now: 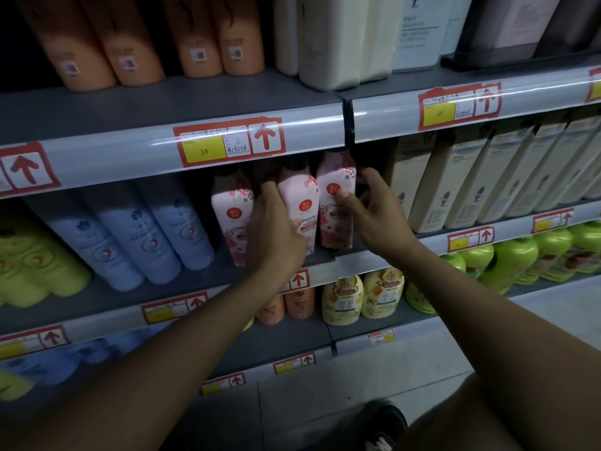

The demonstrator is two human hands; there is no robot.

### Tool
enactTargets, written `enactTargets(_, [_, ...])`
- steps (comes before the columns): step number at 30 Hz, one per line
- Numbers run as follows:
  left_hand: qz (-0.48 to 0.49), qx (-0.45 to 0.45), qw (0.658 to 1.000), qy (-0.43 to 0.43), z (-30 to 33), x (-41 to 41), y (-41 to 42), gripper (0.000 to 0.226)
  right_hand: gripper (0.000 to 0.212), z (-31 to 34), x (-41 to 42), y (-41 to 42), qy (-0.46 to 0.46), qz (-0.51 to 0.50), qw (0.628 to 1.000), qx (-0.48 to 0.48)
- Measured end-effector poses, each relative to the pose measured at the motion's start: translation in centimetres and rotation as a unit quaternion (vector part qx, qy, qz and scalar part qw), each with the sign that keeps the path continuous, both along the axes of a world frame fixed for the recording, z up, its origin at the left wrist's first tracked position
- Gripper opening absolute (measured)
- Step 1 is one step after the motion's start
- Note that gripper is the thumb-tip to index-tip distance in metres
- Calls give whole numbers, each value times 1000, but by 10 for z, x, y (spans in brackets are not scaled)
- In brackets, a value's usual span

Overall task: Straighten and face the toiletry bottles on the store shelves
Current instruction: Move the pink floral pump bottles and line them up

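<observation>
Three pink floral bottles stand in a row on the middle shelf (328,260). My left hand (276,226) grips the middle pink bottle (300,198), fingers wrapped round its left side and thumb on its front. My right hand (374,216) holds the right pink bottle (331,206), thumb across its label and fingers behind its right side. The left pink bottle (231,216) stands free, tilted a little, beside my left hand.
Blue bottles (156,236) and yellow-green bottles (29,271) fill the shelf to the left, beige boxed bottles (471,180) to the right. Orange bottles (140,40) and cream bottles (331,40) stand above. Lower shelves hold small orange, yellow and green bottles (507,258). Price rails front each shelf.
</observation>
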State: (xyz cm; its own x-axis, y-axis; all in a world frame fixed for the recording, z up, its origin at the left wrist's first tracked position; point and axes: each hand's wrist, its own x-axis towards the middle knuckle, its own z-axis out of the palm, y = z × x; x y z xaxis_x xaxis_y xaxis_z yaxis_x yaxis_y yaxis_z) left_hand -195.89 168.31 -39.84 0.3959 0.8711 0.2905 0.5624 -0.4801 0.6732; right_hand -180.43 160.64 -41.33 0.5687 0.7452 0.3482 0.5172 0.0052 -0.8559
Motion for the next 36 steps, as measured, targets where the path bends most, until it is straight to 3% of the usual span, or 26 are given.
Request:
enactTargets(6, [12,20,1000,-16,-3,-7,-8,49,31,-7,-1,9,-40,-3,999,-25])
enactTargets(17, [-15,85,996,-14,-6,-30,-16,73,33,-4,-6,8,-69,-20,997,-33])
enactTargets(21, [-14,104,994,-35,-8,-40,-13,57,34,-7,-4,6,-64,-24,997,-38])
enactTargets(25, [-18,122,992,-34,-10,-51,-14,42,55,-12,-5,4,-61,-7,996,-70])
enactTargets(33, [-23,120,992,25,-12,-90,-19,19,70,-12,-15,2,-46,-15,994,-102])
enactTargets(36, [-11,115,992,40,-6,-105,-18,11,85,-14,-21,-2,-63,-47,990,-116])
